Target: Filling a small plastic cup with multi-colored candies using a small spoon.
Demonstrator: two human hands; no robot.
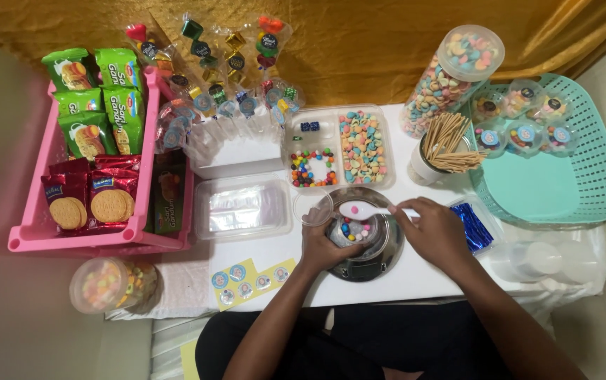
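Gold cloth (359, 42) hung behind a white table (275, 243), and I looked straight down on it. My left hand (324, 248) was wrapped around a small clear cup (354, 230) that already had coloured candies in it, fingers closed on its side, holding it over a round steel scale (370, 246) at the table's near edge. My right hand (435, 232) pinched the handle of a white spoon (368, 210), grip closed tight, and the bowl of the spoon sat just above the cup with a pink candy or two in it. A clear lid (313, 207) lay just left of the spoon.

Behind the scale stood a divided clear tray (338, 148): round chocolate candies on the left, pastel candy pieces on the right. Beside it a white cup of wooden sticks (447, 148), and behind that a tall jar (451, 74) of pastel candy leaned back. To the right a teal basket (584, 176) held several filled, lidded cups along its far side. Blue twist ties (475, 226) lay just beside my right wrist.

Left of the scale sat an empty clear box (243, 206), a sheet of round stickers (250, 278) and, further left, a pink crate (42, 232) packed with biscuit packs. A candy jar (109, 283) lay on its side near it.
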